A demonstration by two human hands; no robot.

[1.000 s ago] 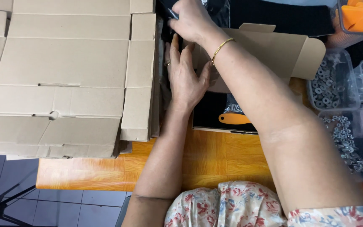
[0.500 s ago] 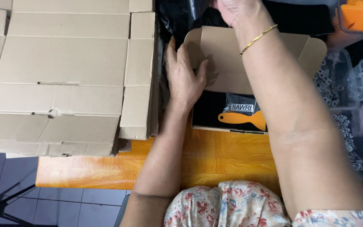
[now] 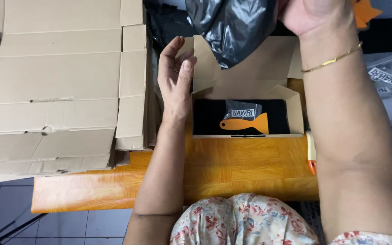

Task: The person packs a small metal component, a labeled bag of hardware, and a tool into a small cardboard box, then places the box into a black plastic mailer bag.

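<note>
Above box, right hand gripping black bag, left hand bracing flap

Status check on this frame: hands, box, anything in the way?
Left hand open, steadying cardboard box flap. Right hand gripping black plastic bag above box. Orange scraper lies inside. Flat cartons stacked left, clear of the box.

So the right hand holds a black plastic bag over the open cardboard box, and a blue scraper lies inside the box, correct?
Not quite: the scraper is orange, not blue, as the head view shows. The rest stands: the right hand holds the black plastic bag over the open cardboard box, and the scraper lies inside it.
</note>
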